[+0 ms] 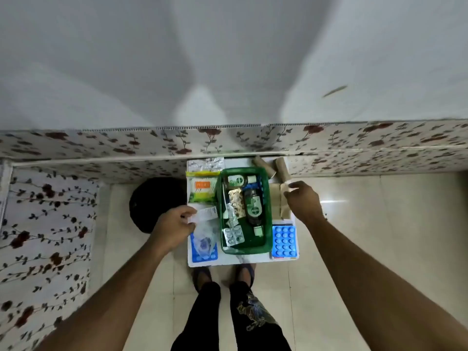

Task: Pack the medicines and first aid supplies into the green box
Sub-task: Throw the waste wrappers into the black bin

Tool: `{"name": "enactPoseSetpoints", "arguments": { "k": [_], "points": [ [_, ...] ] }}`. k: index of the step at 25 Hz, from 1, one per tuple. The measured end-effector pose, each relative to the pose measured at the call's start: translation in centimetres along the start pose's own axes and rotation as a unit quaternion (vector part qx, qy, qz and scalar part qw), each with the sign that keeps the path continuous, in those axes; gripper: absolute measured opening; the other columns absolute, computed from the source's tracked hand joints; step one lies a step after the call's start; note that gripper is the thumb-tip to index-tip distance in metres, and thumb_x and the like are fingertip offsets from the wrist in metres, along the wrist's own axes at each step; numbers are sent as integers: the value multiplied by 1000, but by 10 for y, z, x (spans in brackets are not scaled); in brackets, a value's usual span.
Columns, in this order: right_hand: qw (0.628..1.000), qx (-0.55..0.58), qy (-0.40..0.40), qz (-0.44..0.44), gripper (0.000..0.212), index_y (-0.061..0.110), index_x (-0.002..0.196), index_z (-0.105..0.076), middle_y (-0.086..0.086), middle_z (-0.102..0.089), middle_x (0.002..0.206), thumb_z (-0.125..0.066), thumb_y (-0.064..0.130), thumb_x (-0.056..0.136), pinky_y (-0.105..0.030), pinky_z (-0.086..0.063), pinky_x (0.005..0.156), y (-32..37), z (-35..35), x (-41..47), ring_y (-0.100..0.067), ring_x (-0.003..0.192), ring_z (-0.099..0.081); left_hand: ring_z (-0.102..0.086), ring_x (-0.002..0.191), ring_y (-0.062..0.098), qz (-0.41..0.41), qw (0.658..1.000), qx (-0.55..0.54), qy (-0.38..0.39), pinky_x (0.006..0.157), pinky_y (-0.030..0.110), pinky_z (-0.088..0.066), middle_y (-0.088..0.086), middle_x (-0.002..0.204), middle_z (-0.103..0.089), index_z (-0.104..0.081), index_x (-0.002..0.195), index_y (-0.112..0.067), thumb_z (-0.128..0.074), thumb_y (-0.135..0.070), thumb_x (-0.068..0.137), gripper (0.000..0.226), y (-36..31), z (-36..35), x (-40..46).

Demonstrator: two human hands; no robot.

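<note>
The green box (268, 219) stands in the middle of a small white table (240, 260). Inside lie a dark brown bottle (253, 207), a silver blister strip (233, 234) and other small packs. My left hand (174, 225) grips a white paper packet (204, 215) just left of the box, above a clear bag (203, 236) on a blue strip. My right hand (302, 198) is to the right of the box, pinching a small white item (288, 185) over a brown cardboard piece (278, 201). A blue tablet strip (285, 241) lies at the front right.
A green and white pack (202, 188) and a foil sheet (205, 163) lie at the back left of the table. Two brown rolls (272, 167) rest at the back right. A black round object (152, 201) sits on the floor to the left. Floral-covered ledges border the back and left.
</note>
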State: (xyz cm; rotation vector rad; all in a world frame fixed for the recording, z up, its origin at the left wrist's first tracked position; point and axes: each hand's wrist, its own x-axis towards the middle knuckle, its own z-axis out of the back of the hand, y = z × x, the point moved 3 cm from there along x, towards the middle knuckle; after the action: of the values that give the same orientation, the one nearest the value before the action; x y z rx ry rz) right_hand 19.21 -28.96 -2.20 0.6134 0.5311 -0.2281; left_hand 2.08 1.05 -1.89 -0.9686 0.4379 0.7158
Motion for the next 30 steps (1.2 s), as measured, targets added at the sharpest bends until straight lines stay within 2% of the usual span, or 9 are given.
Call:
{"name": "enactPoseSetpoints", "arguments": {
  "k": [3, 6, 11, 13, 16, 19, 24, 27, 30],
  "points": [
    [995, -83, 18, -43, 54, 13, 126, -53, -15, -64, 120, -63, 45, 84, -40, -49, 87, -17, -28, 15, -34, 111, -60, -59, 96, 16, -27, 991, 119, 62, 78, 23, -43, 2, 110, -57, -64, 119, -22, -80, -16, 72, 50, 24, -20, 7],
    [991, -125, 15, -52, 57, 12, 125, -51, -14, -62, 119, -70, 42, 79, -39, -45, 77, -27, -42, 15, -34, 110, -60, -56, 96, 14, -66, 987, 132, 70, 81, 28, -47, -2, 109, -50, -62, 120, -25, -84, -24, 67, 58, 32, -37, 1],
    [992, -99, -55, -52, 40, 16, 115, -55, -9, -66, 110, -64, 38, 83, -36, -44, 72, -27, -47, 13, -33, 100, -63, -61, 83, 22, -115, 968, 221, 1, 69, 32, -49, 0, 96, -55, -66, 95, -18, -75, -19, 75, 22, 39, -48, 4],
    [994, -69, -69, -56, 31, 17, 109, -57, -6, -70, 104, -58, 39, 87, -34, -45, 70, -24, -41, 8, -32, 94, -64, -58, 76, 21, -123, 971, 204, -6, 64, 31, -47, 0, 90, -53, -63, 81, -16, -73, -14, 74, 13, 37, -44, 4],
    [996, -31, -74, -36, 22, 16, 105, -60, -4, -72, 96, -56, 27, 87, -35, -50, 70, -15, -27, -9, -31, 88, -66, -50, 66, 14, -125, 981, 151, -14, 59, 29, -40, -1, 82, -50, -50, 67, -17, -73, -7, 70, 25, 27, -28, -4],
    [993, -8, -121, -17, 20, 15, 105, -61, -5, -72, 94, -55, 23, 88, -32, -44, 66, 5, 0, -33, -32, 86, -65, -43, 56, 11, -83, 991, 106, -27, 54, 28, -36, -1, 64, -48, -44, 63, -16, -73, -5, 72, 32, 15, -1, -12],
    [982, 46, -167, 75, 9, 20, 98, -60, 0, -70, 88, -58, 22, 89, -30, -40, 63, 77, 30, -91, -24, 74, -58, -44, 57, 15, -48, 995, 31, -76, 56, 29, -38, 2, 62, -50, -49, 67, -12, -71, 0, 72, 26, 12, 59, -16],
    [979, 59, -106, 166, 11, 17, 98, -63, -4, -72, 84, -61, 20, 87, -38, -51, 65, 133, -25, -112, -30, 74, -65, -41, 57, 10, -6, 994, -7, -111, 54, 25, -34, -4, 63, -46, -47, 75, -13, -68, 0, 76, 25, 43, 89, 3],
    [975, -13, -12, 221, 11, 15, 92, -62, -10, -72, 80, -57, 21, 84, -40, -52, 61, 175, -122, -111, -36, 76, -66, -51, 66, 17, 43, 990, -38, -131, 60, 34, -44, 2, 76, -54, -48, 87, -12, -64, -1, 79, 21, 96, 101, 42]
  ]
}}
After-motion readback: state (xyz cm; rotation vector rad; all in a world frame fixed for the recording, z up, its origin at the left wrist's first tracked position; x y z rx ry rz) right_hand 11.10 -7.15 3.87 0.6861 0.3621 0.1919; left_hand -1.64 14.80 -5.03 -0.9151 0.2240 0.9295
